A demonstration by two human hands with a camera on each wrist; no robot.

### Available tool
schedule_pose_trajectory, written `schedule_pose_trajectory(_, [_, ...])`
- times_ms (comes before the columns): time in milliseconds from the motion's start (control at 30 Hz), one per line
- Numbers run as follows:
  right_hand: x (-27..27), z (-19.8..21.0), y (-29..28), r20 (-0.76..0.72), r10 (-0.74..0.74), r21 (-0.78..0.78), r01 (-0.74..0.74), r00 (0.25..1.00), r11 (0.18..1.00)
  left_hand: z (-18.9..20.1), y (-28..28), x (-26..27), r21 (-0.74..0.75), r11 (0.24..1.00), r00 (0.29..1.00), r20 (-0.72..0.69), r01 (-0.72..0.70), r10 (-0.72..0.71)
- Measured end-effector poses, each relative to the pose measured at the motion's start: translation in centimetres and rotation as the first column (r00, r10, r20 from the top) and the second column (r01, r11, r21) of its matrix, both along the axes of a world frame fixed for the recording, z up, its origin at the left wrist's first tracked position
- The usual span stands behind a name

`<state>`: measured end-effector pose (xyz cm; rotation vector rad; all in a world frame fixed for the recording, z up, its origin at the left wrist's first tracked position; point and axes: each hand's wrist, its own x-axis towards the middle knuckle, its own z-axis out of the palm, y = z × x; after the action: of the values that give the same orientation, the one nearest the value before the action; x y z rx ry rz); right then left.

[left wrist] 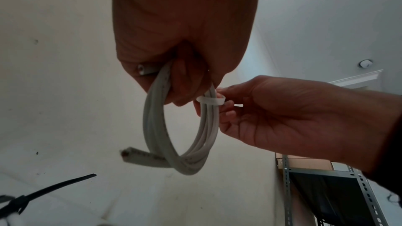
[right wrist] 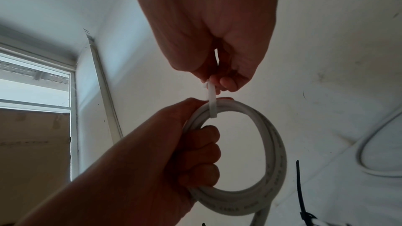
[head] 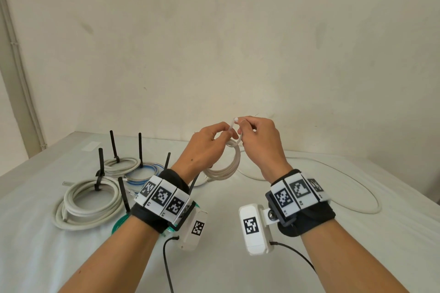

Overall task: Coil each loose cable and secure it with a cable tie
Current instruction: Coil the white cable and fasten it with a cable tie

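Note:
My left hand (head: 215, 137) grips a small coil of white cable (head: 228, 164) and holds it up above the table. A white cable tie (head: 234, 131) loops round the top of the coil. My right hand (head: 247, 129) pinches the tie's ends just above the coil. The left wrist view has the coil (left wrist: 185, 143) hanging from my left fingers, with the tie (left wrist: 210, 100) wrapped round its strands and the right hand (left wrist: 224, 106) pinching it. The right wrist view shows the tie (right wrist: 212, 102) standing up from the coil (right wrist: 261, 161) into my right fingers (right wrist: 227, 83).
Several coiled cables bound with black ties (head: 88, 200) lie on the white table (head: 238, 269) at the left. A long loose white cable (head: 352, 185) snakes across the table's right side. A wall (head: 238, 31) stands behind.

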<state>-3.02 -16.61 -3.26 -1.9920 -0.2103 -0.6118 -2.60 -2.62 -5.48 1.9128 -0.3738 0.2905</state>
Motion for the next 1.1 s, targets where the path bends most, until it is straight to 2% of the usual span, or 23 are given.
schedule_pose_trajectory(133, [0.0, 0.3, 0.0, -0.016, -0.007, -0.063, 0.006, 1.0, 0.998, 0.0, 0.1, 0.1, 0.011, 1.0, 1.0, 0.006, -0.021, 0.021])
schedule_pose_trajectory(400, [0.2, 0.2, 0.2, 0.005, -0.022, -0.049, 0.022, 1.0, 0.999, -0.1, 0.2, 0.5, 0.084, 0.995, 0.997, 0.062, -0.057, 0.052])
schedule_pose_trajectory(567, [0.0, 0.5, 0.2, -0.059, -0.044, -0.102, 0.038, 0.997, 0.994, -0.4, 0.4, 0.9, 0.17, 0.983, 0.994, 0.096, -0.075, 0.06])
schedule_pose_trajectory(800, [-0.1, 1.2, -0.1, -0.169, -0.041, -0.141, 0.017, 0.985, 0.99, -0.6, 0.4, 0.9, 0.211, 0.974, 0.992, 0.111, -0.086, 0.063])
schedule_pose_trajectory(933, [-0.3, 1.2, -0.4, -0.147, -0.034, -0.209, 0.003, 0.989, 0.978, -0.9, 0.2, 1.2, 0.252, 0.961, 0.986, 0.146, -0.116, 0.08])
schedule_pose_trajectory(1100, [-0.3, 0.8, -0.9, -0.15, -0.006, -0.118, -0.012, 0.989, 0.993, -0.9, 0.1, 1.7, 0.348, 0.919, 0.968, 0.226, -0.188, 0.113])
